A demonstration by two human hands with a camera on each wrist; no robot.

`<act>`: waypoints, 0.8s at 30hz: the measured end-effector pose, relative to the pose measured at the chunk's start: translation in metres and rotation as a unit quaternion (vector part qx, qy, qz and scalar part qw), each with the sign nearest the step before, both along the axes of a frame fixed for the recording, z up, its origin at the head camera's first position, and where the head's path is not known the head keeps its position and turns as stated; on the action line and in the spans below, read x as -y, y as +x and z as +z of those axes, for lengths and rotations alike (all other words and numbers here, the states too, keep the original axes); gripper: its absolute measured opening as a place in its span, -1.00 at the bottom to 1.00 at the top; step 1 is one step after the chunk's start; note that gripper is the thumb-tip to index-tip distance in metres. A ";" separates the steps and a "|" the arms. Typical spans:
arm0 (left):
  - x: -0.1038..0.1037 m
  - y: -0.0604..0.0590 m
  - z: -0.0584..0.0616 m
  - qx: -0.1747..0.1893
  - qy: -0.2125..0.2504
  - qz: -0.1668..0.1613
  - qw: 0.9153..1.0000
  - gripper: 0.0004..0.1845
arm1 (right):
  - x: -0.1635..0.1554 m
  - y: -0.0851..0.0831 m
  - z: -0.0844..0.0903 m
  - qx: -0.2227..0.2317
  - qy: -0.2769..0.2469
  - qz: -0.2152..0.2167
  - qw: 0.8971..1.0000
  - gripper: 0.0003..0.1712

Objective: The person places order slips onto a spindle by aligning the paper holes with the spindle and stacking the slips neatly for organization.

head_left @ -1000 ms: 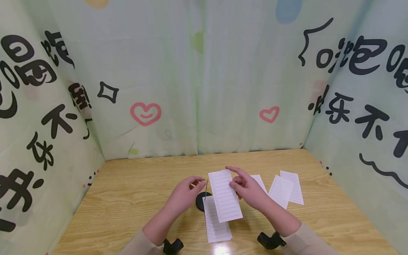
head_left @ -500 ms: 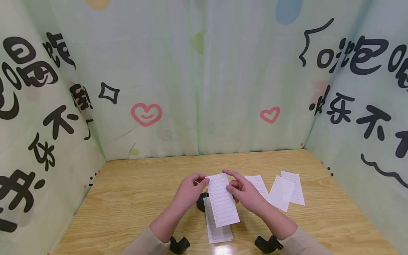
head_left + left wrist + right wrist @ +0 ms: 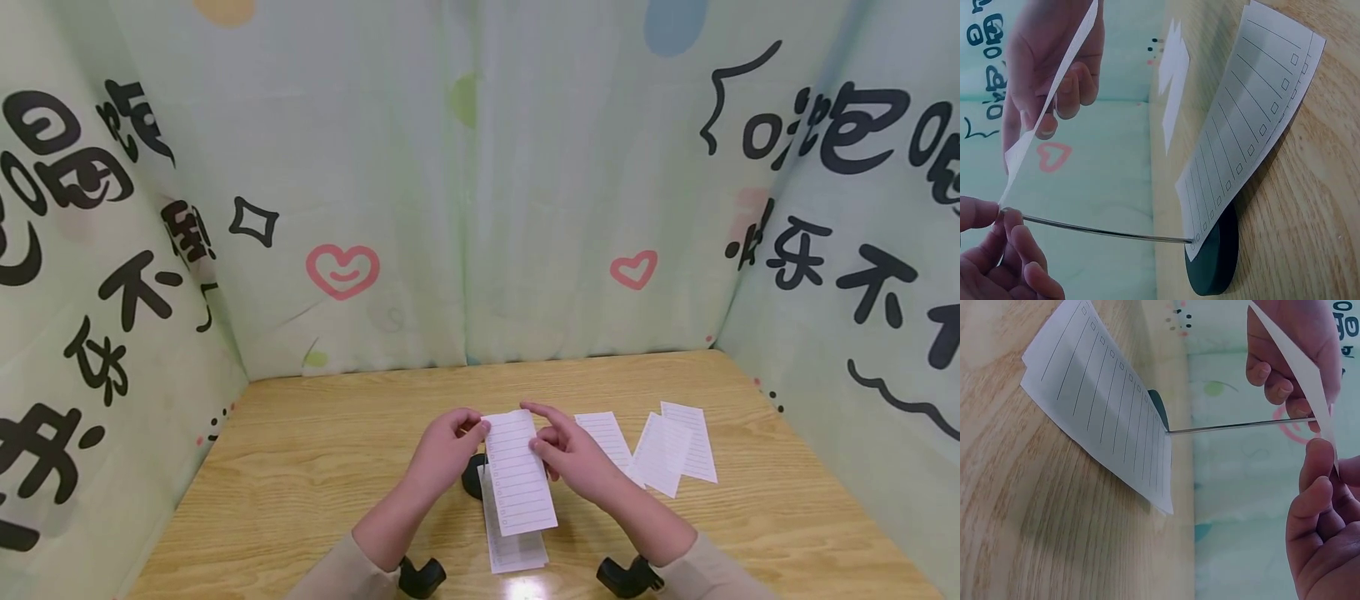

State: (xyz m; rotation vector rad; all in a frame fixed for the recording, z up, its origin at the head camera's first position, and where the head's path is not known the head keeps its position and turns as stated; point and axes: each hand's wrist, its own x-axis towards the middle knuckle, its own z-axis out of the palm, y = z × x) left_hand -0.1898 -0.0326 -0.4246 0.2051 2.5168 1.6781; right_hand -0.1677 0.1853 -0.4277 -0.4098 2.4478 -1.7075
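A lined checklist slip (image 3: 519,479) is held up between both hands, above the table. My left hand (image 3: 444,446) pinches its upper left corner; my right hand (image 3: 572,450) pinches the right edge, index finger extended along the top. Beneath stands a bill spike with a black round base (image 3: 472,477) and a thin metal rod (image 3: 1104,233). The rod's tip meets the held slip near my left fingers; whether it has pierced the paper I cannot tell. More lined slips (image 3: 517,552) sit low on the rod, tilted over the base, as both wrist views show.
To the right on the wooden table (image 3: 322,467) lie several loose slips: one lined slip (image 3: 606,437) close behind my right hand, then two overlapping ones, a nearer slip (image 3: 660,454) and a farther slip (image 3: 697,442). Printed curtains (image 3: 420,208) enclose the table's back and sides.
The slip has come left and slightly down over the spike. My left hand, earlier beside the rod without the paper, now pinches the slip's corner. My right hand has shifted slightly left.
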 end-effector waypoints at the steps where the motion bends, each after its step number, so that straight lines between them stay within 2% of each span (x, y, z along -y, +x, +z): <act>1: 0.000 0.000 0.000 0.000 0.000 0.000 1.000 -0.77 | 0.000 0.000 0.000 0.001 -0.001 0.002 1.000 -0.39; 10: 0.000 0.001 0.002 0.002 -0.003 0.002 1.000 -0.76 | 0.001 0.000 -0.002 -0.002 -0.005 0.007 1.000 -0.40; 19: 0.001 0.001 0.002 -0.002 -0.003 0.008 1.000 -0.85 | 0.003 0.001 -0.002 -0.007 0.001 0.011 1.000 -0.41; 24: 0.002 -0.002 0.001 0.004 0.009 0.006 1.000 -0.85 | 0.003 0.000 -0.002 -0.003 0.000 0.010 1.000 -0.40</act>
